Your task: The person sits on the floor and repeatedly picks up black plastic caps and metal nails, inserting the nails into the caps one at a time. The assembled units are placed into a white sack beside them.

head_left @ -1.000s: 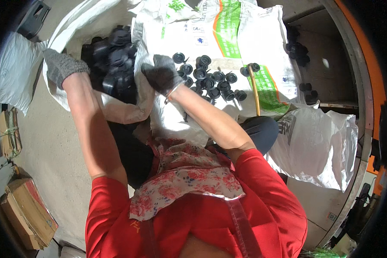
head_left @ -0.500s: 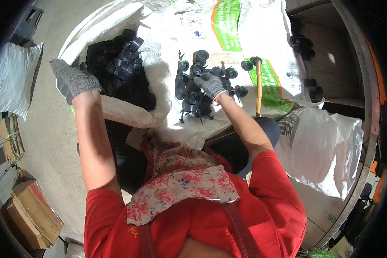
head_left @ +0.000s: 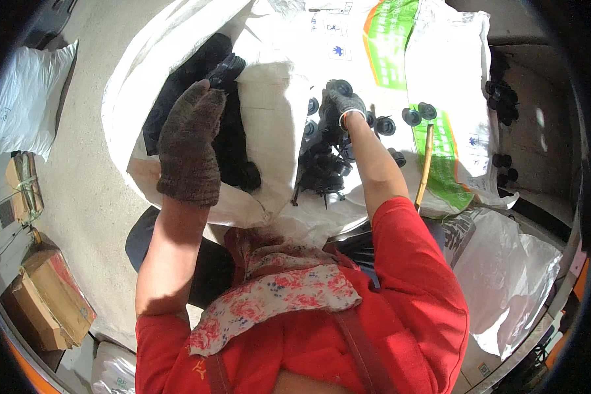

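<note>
Green and orange bands with small blue printed marks are crossing a white woven-plastic sheet [head_left: 456, 46], the lettering showing too small to read. The grey-gloved right hand [head_left: 343, 108] is touching round black plastic caps [head_left: 323, 169] lying there; whether its half-hidden fingers are clamping one, I cannot tell. The dark-grey-gloved left hand [head_left: 192, 148] is keeping its fingers together against a ribbed black plastic piece [head_left: 228, 69] at the mouth of a white woven sack [head_left: 126, 85]; its grip is staying unclear. A thin yellowish bamboo stick [head_left: 425, 164] is overlapping the green band.

The sack [head_left: 269, 98] carries a green band [head_left: 391, 52] with pale print, plus blue framed symbols [head_left: 337, 51]. Dark print marks the plastic bag [head_left: 505, 282]. A square code [head_left: 484, 369] sits lower right. The shirt [head_left: 414, 276] bears an orange mark [head_left: 199, 374]. No wording is legible.
</note>
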{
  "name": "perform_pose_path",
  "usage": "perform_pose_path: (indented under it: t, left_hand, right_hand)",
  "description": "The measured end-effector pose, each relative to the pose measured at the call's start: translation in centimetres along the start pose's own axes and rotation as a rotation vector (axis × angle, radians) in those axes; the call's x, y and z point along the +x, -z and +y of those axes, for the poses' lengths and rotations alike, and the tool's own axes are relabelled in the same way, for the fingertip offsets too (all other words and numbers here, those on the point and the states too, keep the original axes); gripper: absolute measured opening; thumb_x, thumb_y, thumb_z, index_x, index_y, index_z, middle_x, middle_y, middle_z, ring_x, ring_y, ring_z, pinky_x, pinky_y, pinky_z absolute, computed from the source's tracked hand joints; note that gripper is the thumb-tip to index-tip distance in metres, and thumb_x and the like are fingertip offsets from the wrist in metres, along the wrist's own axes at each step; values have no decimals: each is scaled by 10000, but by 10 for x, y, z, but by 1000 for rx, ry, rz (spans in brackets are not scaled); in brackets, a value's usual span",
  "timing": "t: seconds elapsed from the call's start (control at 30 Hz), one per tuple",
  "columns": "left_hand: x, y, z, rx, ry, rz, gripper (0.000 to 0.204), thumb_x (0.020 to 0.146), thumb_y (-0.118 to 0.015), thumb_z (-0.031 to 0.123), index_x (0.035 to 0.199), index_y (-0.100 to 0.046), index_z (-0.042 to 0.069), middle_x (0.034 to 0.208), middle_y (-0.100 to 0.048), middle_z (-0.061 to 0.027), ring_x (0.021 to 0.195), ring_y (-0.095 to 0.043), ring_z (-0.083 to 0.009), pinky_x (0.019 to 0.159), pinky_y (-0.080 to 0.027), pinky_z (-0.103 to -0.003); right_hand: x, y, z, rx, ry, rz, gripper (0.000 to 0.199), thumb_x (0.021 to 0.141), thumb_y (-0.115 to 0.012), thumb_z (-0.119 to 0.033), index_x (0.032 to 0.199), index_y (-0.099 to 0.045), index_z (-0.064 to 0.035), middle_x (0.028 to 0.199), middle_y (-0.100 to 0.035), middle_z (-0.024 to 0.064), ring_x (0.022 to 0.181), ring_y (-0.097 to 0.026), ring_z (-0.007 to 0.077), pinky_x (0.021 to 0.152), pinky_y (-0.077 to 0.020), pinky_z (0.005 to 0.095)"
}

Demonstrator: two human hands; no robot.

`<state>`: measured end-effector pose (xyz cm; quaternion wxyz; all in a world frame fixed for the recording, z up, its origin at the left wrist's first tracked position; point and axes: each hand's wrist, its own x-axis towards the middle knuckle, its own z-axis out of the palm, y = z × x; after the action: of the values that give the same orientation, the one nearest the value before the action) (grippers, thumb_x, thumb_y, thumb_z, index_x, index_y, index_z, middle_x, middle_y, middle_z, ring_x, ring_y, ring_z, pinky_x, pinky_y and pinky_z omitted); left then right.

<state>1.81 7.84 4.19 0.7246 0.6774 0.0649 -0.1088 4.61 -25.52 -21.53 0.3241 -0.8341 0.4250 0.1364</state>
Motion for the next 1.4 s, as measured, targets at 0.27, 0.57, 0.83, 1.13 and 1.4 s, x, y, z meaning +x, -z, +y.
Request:
perform_pose_path:
  t: [0.27,0.57,0.83,1.13,1.4]
  left_hand:
    - [-2,-27,4,-54,20,-88,288,894,-561,189,1160,-576,81,1248,-509,-45,1076,-534,-164,896,-434,-281]
    - [-16,-76,-25,340,-32,-355,414,845,-601,324,1080,-591,-16,994,-613,-126,930,-570,-195,804,-466,-308]
    - [-30,-100,-90,549,44,-582,513,813,-614,371,1104,-573,-49,989,-627,-175,926,-613,-230,799,-468,-278]
    - [-25,-95,-88,-117,616,-694,402,833,-608,382,1074,-511,75,970,-623,-74,914,-611,-206,735,-527,-390]
    - [-32,-92,-75,-51,566,-1259,456,695,-736,216,1073,-543,50,922,-616,-89,870,-608,-222,783,-504,-344]
  right_hand:
    - [-7,-7,75,-544,607,-202,340,807,-493,-317,955,-674,-72,970,-640,185,964,-598,349,854,-456,393]
    - [-109,81,86,-345,781,-457,238,790,-581,-237,847,-690,-33,853,-662,180,812,-647,268,760,-491,332]
    - [-241,96,53,299,865,-318,239,764,-692,-183,962,-676,-50,1063,-616,134,1000,-570,265,888,-450,333]
    - [-246,99,47,-107,1272,223,351,821,-572,-136,1150,-562,-15,1136,-571,169,1077,-520,339,966,-391,407]
    - [-246,126,38,-202,1486,254,316,754,-582,-135,1045,-590,-12,1069,-587,175,1037,-542,328,962,-385,434]
